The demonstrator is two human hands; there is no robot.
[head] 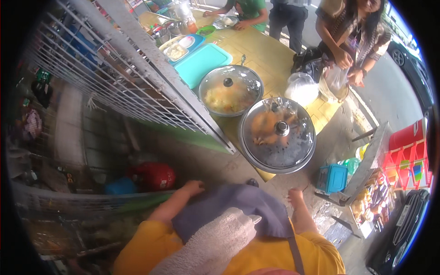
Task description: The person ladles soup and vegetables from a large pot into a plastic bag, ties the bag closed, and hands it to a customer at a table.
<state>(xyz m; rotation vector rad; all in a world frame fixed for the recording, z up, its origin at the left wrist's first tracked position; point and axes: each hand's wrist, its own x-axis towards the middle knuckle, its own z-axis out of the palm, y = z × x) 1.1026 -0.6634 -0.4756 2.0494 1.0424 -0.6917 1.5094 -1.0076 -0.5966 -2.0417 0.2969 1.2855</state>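
Note:
My left hand hangs low beside the dark apron, near an opened metal grille gate. Its fingers are partly hidden, and nothing shows in it. On the other side, my right hand hangs with loosely parted fingers and holds nothing. A pale terry towel lies over my chest. Before me, a pan with a glass lid stands at the table's near corner, browned food blurred beneath the lid. Behind it sits another glass-lidded pan with yellowish food. Both lids are on.
A yellow-covered table carries a turquoise lidded container and a plastic bag. The white grille gate borders its left. Across it, a person holds a clear bag. A blue bin and snack rack stand right.

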